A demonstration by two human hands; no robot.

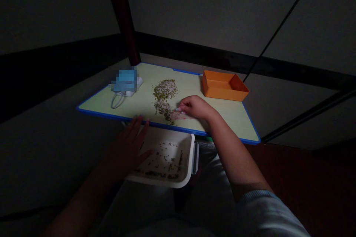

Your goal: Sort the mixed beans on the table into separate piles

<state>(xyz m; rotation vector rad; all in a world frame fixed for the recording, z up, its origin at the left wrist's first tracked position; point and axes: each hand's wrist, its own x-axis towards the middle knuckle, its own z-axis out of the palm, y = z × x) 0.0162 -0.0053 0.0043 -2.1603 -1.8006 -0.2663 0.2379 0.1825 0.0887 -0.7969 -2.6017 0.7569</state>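
Observation:
My right hand (195, 106) is over the front part of the pale board, its fingers pinched together. What they hold, if anything, cannot be made out. Under those fingers lies a flat pinkish patch (178, 115), partly hidden, touching the front end of a spread pile of small greenish-brown seeds or grains (166, 90). Below the board's front edge is a white plastic basin (178, 184) with similar dark grains scattered over its bottom. My left hand (132, 144), fingers spread, rests over the basin's left side with its fingertips at the board's blue edge.
An orange open box (222, 93) stands at the back right of the blue-rimmed board (225, 114). At the back left is a blurred-out blue and white object (125, 81) with a grey loop. A wall and a dark post (122, 14) rise behind.

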